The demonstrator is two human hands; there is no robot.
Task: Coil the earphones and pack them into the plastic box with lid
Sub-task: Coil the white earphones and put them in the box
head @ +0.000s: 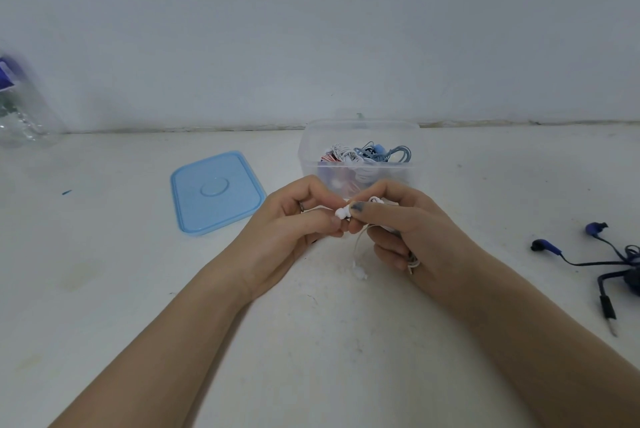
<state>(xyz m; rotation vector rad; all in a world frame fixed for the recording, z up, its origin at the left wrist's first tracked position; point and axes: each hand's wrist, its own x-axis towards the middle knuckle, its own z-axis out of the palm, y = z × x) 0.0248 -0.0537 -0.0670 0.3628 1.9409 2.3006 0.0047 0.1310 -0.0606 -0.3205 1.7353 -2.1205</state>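
Both hands pinch the white earphones: left hand on 1 earbud, right hand gripping the cord. Wind tight, even loops before reaching the plastic box.

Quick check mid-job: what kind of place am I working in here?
Probably a plain home or makeshift worktop: a bare white surface against a scuffed white wall, with a plastic bottle at the left edge. No shop or lab fittings show.

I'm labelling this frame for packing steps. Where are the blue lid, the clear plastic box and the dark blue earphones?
blue lid [217,193]: head view, on its flat top.
clear plastic box [310,154]: head view, on its left wall.
dark blue earphones [546,247]: head view, on the left earbud.
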